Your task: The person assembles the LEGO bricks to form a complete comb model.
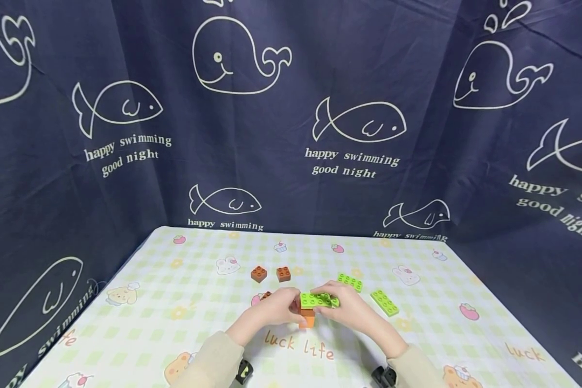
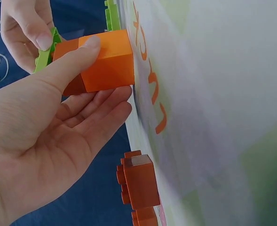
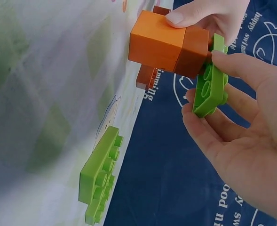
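Note:
An orange block [image 2: 109,59] stands on the table with a brown block [image 3: 193,51] on top of it. My left hand [image 1: 277,308] holds this stack, its thumb on the orange block's side. Over the brown block lies a long green plate [image 1: 315,299], sticking out to the right. My right hand [image 1: 348,306] pinches the plate's right part between thumb and fingers. In the right wrist view the plate [image 3: 210,84] looks slightly tilted against the brown block, its hollow underside partly showing.
Two brown blocks [image 1: 258,274] [image 1: 283,274] stand behind my left hand, and another brown block [image 1: 266,295] is partly hidden beside it. Two green plates [image 1: 350,282] [image 1: 385,302] lie to the right. A dark blue curtain [image 1: 291,124] hangs behind the table.

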Demonstrator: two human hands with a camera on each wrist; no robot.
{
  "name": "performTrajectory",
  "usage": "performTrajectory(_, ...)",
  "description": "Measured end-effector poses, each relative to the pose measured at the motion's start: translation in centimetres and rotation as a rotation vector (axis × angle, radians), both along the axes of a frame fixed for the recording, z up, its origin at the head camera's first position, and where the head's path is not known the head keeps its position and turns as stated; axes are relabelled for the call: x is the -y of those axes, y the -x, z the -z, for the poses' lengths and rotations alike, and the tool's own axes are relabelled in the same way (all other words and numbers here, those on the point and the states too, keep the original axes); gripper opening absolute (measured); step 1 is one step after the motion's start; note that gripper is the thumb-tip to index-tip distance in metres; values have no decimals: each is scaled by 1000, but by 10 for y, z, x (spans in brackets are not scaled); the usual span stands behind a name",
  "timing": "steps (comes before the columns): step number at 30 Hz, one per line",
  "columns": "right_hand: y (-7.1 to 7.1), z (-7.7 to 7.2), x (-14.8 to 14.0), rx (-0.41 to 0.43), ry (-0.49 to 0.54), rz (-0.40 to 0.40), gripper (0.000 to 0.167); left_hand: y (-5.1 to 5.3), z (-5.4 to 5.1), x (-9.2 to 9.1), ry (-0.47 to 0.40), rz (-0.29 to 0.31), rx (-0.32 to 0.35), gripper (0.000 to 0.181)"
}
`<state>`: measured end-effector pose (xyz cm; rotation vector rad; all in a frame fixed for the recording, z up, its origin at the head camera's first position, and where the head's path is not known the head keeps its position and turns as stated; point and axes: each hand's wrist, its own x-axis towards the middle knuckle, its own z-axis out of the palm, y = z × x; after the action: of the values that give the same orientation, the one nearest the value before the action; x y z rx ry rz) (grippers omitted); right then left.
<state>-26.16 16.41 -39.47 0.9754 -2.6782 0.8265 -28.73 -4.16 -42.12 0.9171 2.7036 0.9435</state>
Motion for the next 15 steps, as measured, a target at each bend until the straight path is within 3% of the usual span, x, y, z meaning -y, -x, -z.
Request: performTrajectory(15,5,2,-2,62,16,-32,34,0,0,0,5,-1,-2,27)
